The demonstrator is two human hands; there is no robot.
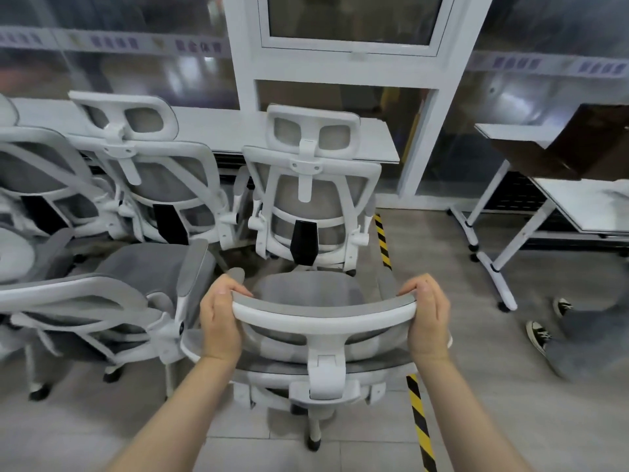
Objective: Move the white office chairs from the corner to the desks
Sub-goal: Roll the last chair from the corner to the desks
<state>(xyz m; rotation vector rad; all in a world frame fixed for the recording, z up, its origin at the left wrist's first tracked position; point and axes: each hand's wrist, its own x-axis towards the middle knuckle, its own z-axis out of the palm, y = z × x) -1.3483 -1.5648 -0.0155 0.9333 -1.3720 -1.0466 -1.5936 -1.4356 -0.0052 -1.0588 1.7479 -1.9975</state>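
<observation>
Two hands on one chair: the left hand and the right hand each curl over an end of the headrest of the nearest white office chair, lower centre of the frame. Fingers wrap the top edge, thumbs behind. Grip looks firm on both sides.

Chair in hand faces away from the camera, its seat toward the long desk that runs across the upper left under the glass wall. One caster is visible on the grey tiled floor, beside the yellow-and-black floor tape.

Progress, judged from the layout: three chairs are backed up along the long desk: one at centre, one to its left, one cut off by the left edge. Cannot tell whether these are already placed or are the waiting stock. Another chair sits at lower left, turned sideways, just beside the one held.

Second desk at right has no chair at it in view; a dark board rests on it. Likely destination, though unconfirmed.

Another person's sneakers show at right edge.

Estimate: task partway; the held chair and at least the sideways one are left to move.
</observation>
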